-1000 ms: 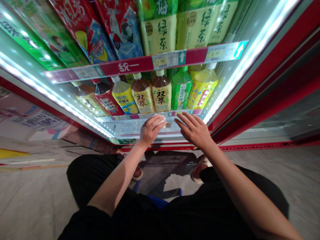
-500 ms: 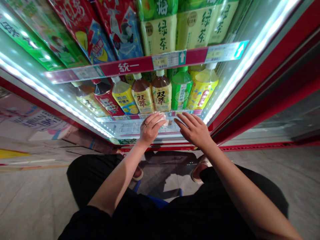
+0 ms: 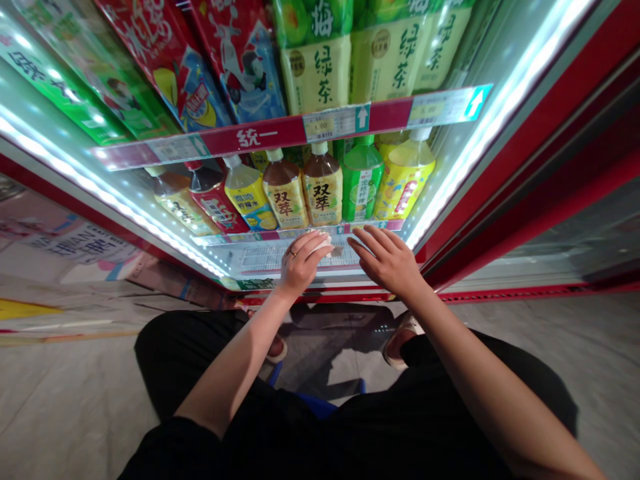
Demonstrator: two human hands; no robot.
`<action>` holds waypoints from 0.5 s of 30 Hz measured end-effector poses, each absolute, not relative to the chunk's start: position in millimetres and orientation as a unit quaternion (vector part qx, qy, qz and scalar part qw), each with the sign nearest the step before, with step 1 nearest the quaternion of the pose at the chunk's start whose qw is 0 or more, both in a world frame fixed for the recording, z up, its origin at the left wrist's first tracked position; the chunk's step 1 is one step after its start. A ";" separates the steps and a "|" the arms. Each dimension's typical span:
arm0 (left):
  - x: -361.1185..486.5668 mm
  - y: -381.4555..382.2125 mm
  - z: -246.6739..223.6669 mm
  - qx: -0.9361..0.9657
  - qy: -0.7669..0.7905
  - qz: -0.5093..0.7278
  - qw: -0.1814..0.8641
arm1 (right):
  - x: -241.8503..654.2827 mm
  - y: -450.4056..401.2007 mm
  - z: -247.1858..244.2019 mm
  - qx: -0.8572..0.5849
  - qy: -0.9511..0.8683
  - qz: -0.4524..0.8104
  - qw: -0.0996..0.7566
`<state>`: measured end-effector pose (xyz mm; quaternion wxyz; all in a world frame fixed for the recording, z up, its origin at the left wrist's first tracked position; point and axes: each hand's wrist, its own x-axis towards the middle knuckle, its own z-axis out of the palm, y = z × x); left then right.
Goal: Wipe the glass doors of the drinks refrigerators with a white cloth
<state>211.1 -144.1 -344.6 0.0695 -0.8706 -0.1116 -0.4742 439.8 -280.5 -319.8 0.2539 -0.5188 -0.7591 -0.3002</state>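
Note:
My left hand is closed on a crumpled white tissue, which pokes out between thumb and fingers. It is at the front of the lit drinks fridge, just below the lower shelf strip. To its right, my right hand has its fingers stretched out and holds nothing I can see. Behind the hands stand two brown tea bottles, a green bottle and a yellow bottle. A white wire rack lies low in the fridge, partly hidden by my left hand.
A red shelf strip with price tags crosses above, with green tea bottles behind it. The red fridge door frame is on the right. Printed boxes stand at left. Below me are a blue stool and the tiled floor.
My left hand has shifted very slightly down, with the tissue still in it. My right hand stays almost where it was, and the camera view has moved a little.

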 end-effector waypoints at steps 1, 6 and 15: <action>211.4 -144.7 -345.0 -0.872 -0.112 -0.472 0.067 | 439.5 -280.3 -319.4 -0.513 -0.758 -0.314 0.253; 213.9 -147.5 -345.5 -0.873 -0.112 -0.471 0.065 | 438.7 -279.5 -320.0 -0.492 -0.752 -0.354 0.258; 218.7 -151.7 -336.8 -0.855 -0.079 -0.509 0.070 | 439.8 -282.6 -321.9 -0.519 -0.759 -0.307 0.246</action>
